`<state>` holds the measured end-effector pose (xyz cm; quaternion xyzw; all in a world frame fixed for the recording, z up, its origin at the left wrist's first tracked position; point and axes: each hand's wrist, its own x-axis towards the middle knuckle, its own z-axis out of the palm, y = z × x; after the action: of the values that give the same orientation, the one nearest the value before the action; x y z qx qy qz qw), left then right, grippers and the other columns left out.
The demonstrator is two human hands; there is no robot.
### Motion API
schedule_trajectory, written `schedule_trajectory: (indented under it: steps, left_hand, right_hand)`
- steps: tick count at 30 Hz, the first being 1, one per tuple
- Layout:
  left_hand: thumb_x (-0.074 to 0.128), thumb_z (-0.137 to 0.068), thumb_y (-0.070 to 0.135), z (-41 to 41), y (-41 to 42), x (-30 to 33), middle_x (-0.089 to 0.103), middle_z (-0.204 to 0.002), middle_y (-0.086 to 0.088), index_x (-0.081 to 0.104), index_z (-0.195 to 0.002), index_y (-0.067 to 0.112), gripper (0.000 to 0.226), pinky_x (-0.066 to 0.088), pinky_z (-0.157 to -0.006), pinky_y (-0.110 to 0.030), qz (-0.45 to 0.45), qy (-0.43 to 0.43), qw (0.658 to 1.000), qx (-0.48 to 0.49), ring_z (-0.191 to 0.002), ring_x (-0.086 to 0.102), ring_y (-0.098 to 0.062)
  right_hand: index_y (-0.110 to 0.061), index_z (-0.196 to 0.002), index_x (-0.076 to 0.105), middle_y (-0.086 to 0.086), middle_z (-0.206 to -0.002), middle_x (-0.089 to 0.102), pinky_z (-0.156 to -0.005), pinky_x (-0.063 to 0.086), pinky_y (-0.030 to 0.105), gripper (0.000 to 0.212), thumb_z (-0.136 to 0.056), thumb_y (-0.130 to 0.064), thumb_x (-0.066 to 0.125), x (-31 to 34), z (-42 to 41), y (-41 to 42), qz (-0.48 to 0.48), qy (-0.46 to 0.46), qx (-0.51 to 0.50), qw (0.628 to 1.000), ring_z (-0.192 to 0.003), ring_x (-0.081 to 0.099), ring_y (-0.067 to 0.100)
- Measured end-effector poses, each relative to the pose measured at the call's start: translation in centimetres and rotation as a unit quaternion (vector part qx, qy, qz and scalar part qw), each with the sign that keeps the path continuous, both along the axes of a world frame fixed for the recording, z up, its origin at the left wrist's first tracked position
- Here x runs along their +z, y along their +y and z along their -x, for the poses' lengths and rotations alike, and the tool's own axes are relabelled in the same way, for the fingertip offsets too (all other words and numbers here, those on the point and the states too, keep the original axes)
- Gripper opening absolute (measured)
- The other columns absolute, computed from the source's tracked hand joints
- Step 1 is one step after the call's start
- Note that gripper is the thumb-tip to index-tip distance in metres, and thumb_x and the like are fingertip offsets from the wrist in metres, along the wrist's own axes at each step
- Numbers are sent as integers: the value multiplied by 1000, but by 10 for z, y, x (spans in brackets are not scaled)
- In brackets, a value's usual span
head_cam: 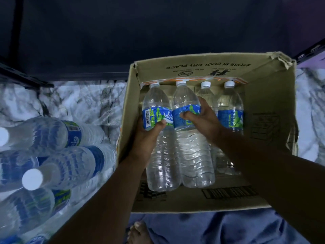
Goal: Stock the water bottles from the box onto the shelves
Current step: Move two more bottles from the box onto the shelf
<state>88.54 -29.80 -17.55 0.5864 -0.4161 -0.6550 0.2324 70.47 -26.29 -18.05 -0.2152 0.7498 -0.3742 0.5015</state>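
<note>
At the bottom edge, your bare foot (139, 232) rests on blue cloth (219, 228), just short of the near wall of the open cardboard box (270, 110). Both forearms reach down into that box. Your left hand (146, 136) grips the leftmost bottle (162, 138) at its blue-and-green label, thumb curled over the front of the label, the other fingers wrapped out of sight behind it. Your right hand (204, 118) grips the second bottle (190, 138) at its own label, thumb pressed on the label's front and fingers curled round the far side. The two held bottles sit touching each other, caps pointing away from you.

Just beyond your right fingers, two more capped bottles (228, 110) stand side by side against the box's right interior. Past all four caps, the far flap (202, 67) reads "STORE IN COOL DRY PLACE", upside down to you.

Well to the left of your left fingers, a cluster of stocked bottles (52, 155) stands on the marble-patterned surface (84, 101), white caps toward the camera. Beyond it lies dark shelving (26, 80).
</note>
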Motion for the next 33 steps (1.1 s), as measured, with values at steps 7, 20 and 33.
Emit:
schedule_trajectory:
  steps: [7, 20, 33]
  left_hand:
    - [70, -88, 21, 4, -12, -11, 72, -97, -5, 64, -117, 11, 31, 53, -76, -35, -26, -19, 999, 3, -84, 69, -15]
    - [77, -77, 27, 5, -11, -2, 73, -104, -14, 65, -114, 12, 42, 53, -89, -58, -62, -8, 998, 29, -97, 70, -35]
    - [72, -87, 20, -10, 20, 27, 73, -107, -3, 62, -120, 18, 35, 54, -90, -41, 15, -10, 998, 62, -101, 69, -22]
  right_hand:
    - [-26, -136, 46, -6, -116, 62, -81, 49, 24, 69, -74, -31, 77, -9, -1, -12, -33, 38, 41, 998, -104, 59, 13]
    - [-22, -134, 46, -10, -108, 62, -71, 47, 20, 63, -78, -29, 76, -1, 1, -14, -37, -1, 47, 998, -95, 59, 4]
    - [-22, -140, 38, -14, -119, 59, -91, 45, 10, 76, -77, -5, 78, 32, -10, 9, 87, 27, 59, 994, -103, 54, -17]
